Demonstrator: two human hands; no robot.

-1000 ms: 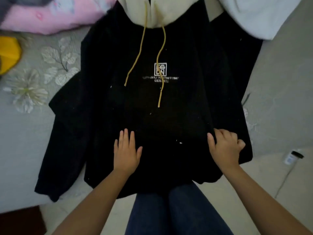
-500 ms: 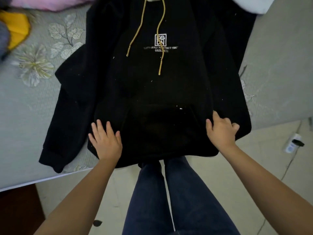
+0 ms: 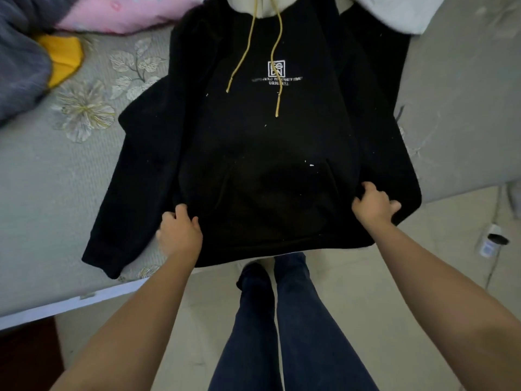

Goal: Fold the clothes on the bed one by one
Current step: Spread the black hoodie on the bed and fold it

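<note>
A black hoodie [image 3: 267,153] with a white chest logo and two yellow drawstrings lies face up on the grey floral bed [image 3: 42,193]. Its hem hangs over the bed's near edge and its sleeves lie along its sides. My left hand [image 3: 179,231] grips the hem's left corner with curled fingers. My right hand [image 3: 373,203] pinches the fabric at the hem's right side. The hood's cream lining shows at the top edge of the view.
A pink garment [image 3: 118,15], a yellow item [image 3: 63,59] and a dark grey cloth [image 3: 19,60] lie at the back left of the bed. A white garment [image 3: 394,9] sits at the back right. My legs stand on the tiled floor; a white plug [image 3: 490,241] lies there at right.
Both hands went from lying flat on the hoodie's lower front to gripping its hem corners. The left hand slid left and toward me, and the hem now hangs further over the bed edge.
</note>
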